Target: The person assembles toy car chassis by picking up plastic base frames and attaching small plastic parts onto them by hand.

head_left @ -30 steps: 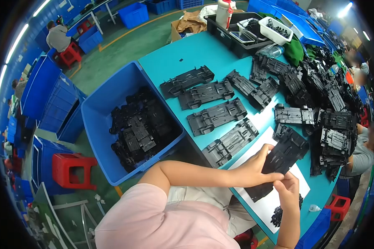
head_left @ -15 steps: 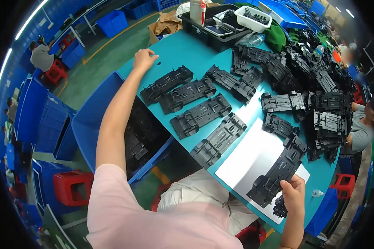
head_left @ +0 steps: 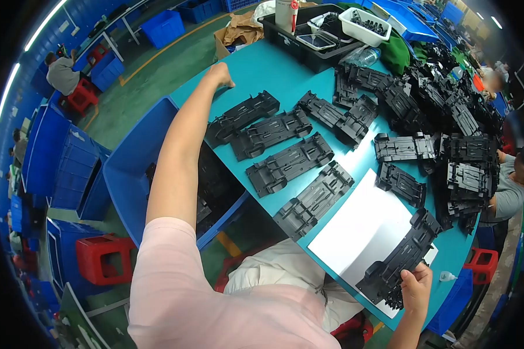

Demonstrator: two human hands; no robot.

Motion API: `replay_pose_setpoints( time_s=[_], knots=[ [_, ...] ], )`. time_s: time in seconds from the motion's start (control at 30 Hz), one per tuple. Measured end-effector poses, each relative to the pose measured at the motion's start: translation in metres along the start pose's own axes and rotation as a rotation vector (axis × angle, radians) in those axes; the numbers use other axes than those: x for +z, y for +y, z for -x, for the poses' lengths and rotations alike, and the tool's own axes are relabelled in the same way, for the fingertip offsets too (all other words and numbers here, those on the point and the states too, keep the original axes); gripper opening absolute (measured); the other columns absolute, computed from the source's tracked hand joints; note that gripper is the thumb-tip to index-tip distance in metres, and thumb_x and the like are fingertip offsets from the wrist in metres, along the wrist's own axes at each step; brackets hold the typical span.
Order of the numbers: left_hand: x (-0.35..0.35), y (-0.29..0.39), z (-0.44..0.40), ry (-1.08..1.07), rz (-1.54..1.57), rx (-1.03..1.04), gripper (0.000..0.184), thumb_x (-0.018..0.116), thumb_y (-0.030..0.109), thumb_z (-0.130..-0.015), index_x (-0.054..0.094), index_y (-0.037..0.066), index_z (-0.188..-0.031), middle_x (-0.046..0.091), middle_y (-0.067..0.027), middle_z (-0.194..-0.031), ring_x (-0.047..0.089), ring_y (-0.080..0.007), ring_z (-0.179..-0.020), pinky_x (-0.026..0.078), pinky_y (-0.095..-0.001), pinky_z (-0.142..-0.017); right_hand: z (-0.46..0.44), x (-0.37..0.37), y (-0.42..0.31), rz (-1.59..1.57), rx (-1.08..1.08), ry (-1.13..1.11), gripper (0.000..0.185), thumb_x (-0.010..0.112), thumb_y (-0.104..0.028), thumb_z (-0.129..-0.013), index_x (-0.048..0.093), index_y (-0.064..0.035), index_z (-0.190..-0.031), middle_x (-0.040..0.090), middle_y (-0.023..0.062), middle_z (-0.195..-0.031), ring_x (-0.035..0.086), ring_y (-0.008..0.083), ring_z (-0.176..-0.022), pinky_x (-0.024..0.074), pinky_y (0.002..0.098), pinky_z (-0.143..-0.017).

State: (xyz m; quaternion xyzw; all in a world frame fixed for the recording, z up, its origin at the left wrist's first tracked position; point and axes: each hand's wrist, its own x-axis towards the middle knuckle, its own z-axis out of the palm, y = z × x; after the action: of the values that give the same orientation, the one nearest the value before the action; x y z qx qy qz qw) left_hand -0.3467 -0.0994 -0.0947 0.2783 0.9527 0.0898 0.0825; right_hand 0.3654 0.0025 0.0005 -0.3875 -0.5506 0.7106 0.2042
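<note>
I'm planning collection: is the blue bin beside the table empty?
Not empty: black parts show inside the bin; the left arm hides how full it is.

A turquoise tabletop (head_left: 262,70) spans the space between two hands. Four black plastic chassis parts (head_left: 290,164) lie in a slanting row, starting near the fingers of the left hand (head_left: 218,74) and running toward those of the right hand (head_left: 416,285). A white sheet (head_left: 352,227) lies flat, mostly left of the right fingers. Just right of those fingers is a small clear bottle (head_left: 447,276). Farther beyond them, a large heap of similar parts (head_left: 448,110) spreads over the tabletop. Well to the right of the left fingers sits a black crate (head_left: 291,47), with a clear plastic bottle (head_left: 365,57) beside it.
</note>
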Motion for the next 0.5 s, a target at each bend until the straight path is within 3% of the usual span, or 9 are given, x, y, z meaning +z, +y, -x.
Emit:
replay_pose_setpoints(
  time_s=[0.23, 0.4, 0.47, 0.5],
  knots=[
    [-0.010, 0.002, 0.011, -0.097, 0.155, 0.001, 0.035, 0.086, 0.022, -0.064, 0.067, 0.000, -0.083, 0.069, -0.0130, -0.085, 0.066, -0.0231, -0.076, 0.054, -0.0386, -0.066, 0.006, -0.001, 0.002, -0.025, 0.002, 0.017, 0.028, 0.067, 0.001, -0.078, 0.062, 0.0084, -0.105, 0.067, 0.0128, -0.100, 0.064, 0.0168, -0.088, 0.0500, 0.0293, -0.083],
    [-0.014, 0.008, 0.016, -0.109, 0.195, -0.117, 0.035, 0.086, 0.023, -0.064, 0.068, 0.000, -0.083, 0.068, -0.0129, -0.078, 0.065, -0.0224, -0.065, 0.053, -0.0382, -0.056, 0.004, 0.001, 0.003, -0.035, 0.013, 0.041, 0.029, 0.068, 0.001, -0.078, 0.061, 0.0085, -0.105, 0.067, 0.0125, -0.100, 0.064, 0.0169, -0.089, 0.0496, 0.0292, -0.084],
    [-0.014, 0.015, 0.016, -0.095, 0.162, -0.169, 0.031, 0.086, 0.020, -0.066, 0.066, 0.001, -0.081, 0.067, -0.0108, -0.076, 0.064, -0.0199, -0.065, 0.053, -0.0355, -0.056, 0.002, 0.005, 0.002, 0.045, -0.009, 0.049, 0.028, 0.070, -0.008, -0.078, 0.063, 0.0046, -0.102, 0.068, 0.0082, -0.095, 0.064, 0.0117, -0.080, 0.0493, 0.0215, -0.066],
    [-0.012, 0.018, 0.012, -0.074, 0.131, -0.223, 0.027, 0.085, 0.017, -0.067, 0.065, 0.002, -0.079, 0.066, -0.0088, -0.074, 0.064, -0.0175, -0.065, 0.053, -0.0328, -0.056, 0.003, 0.006, 0.000, 0.076, -0.009, 0.048, 0.028, 0.070, -0.008, -0.078, 0.063, 0.0052, -0.102, 0.068, 0.0095, -0.096, 0.065, 0.0143, -0.082, 0.0508, 0.0248, -0.071]
  ],
)
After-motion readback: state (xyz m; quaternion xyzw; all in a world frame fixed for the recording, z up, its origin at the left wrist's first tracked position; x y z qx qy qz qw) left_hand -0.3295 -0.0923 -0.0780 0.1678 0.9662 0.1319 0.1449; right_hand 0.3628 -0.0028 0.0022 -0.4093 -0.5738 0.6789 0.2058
